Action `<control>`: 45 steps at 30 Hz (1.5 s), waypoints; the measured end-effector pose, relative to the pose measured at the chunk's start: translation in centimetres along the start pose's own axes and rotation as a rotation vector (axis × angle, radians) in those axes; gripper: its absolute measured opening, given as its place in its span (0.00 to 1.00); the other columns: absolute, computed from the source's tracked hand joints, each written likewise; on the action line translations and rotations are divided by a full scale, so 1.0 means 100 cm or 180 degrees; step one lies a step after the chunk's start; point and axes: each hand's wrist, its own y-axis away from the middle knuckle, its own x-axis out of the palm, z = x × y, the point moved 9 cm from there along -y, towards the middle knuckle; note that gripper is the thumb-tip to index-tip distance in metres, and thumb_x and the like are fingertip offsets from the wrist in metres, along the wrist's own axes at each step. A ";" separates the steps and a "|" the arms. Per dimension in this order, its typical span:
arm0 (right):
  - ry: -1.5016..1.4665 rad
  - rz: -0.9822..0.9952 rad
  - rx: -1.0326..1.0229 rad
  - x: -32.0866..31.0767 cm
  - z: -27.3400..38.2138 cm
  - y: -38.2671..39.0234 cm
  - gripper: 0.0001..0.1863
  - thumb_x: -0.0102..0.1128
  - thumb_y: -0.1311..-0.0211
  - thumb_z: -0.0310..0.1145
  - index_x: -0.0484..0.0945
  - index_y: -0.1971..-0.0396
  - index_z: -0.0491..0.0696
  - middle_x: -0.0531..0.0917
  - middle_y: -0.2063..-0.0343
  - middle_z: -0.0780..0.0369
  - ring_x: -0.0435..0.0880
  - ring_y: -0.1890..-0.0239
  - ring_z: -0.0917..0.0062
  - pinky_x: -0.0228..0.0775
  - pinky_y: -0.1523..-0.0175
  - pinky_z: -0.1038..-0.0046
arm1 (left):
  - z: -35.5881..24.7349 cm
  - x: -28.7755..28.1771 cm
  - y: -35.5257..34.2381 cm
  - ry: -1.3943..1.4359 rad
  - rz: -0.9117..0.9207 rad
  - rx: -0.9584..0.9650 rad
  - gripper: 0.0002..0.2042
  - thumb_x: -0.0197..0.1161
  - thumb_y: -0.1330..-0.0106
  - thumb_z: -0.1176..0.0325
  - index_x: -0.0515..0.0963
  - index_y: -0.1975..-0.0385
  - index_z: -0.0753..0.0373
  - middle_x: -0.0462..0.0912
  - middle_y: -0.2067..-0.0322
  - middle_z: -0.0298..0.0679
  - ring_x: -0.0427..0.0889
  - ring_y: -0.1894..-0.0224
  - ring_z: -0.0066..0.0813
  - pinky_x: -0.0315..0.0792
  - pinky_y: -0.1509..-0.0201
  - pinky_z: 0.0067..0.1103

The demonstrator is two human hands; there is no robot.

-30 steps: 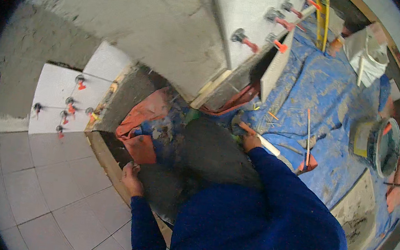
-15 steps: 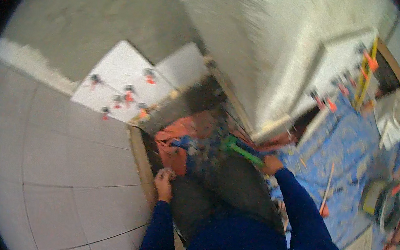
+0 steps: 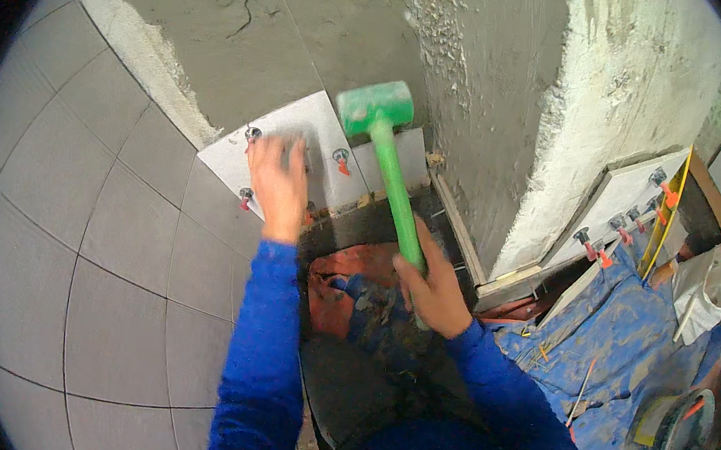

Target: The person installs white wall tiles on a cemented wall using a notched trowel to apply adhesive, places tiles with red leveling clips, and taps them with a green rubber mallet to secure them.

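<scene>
A green mallet point(image 3: 398, 185) with a broad, scuffed head is in my right hand point(image 3: 433, 290), its fingers wrapped round the lower handle. The mallet head is raised in front of the grey wall, above a white tile point(image 3: 328, 129). My left hand point(image 3: 278, 186) is over the same tile, fingers stretched out and slightly blurred. It hides the tile's middle, and contact is hard to judge. Around it stand tile levelling clips with red ends, one clip point(image 3: 341, 160) to its right and another clip point(image 3: 247, 195) at the lower left.
A smaller white tile point(image 3: 393, 163) adjoins on the right. Grey tiles point(image 3: 118, 314) cover the left side. A rough concrete column point(image 3: 496, 107) stands at centre right. Beyond it are another clipped tile point(image 3: 613, 203), a dirty blue sheet point(image 3: 561, 325) and a bucket point(image 3: 677, 434).
My left hand has risen from beside my leg to the white tile. The mallet has come up from low near my knees to the wall, held in my right hand.
</scene>
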 end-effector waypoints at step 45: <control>0.0310 -0.0457 0.0229 -0.008 -0.011 -0.028 0.38 0.59 0.34 0.28 0.56 0.25 0.45 0.78 0.79 0.63 0.76 0.84 0.81 0.71 0.80 0.73 | 0.006 0.083 -0.097 -0.1215 0.1036 0.0828 0.07 0.66 0.43 0.67 0.88 0.68 0.57 0.81 0.59 0.37 0.78 0.50 0.40 0.74 0.48 0.34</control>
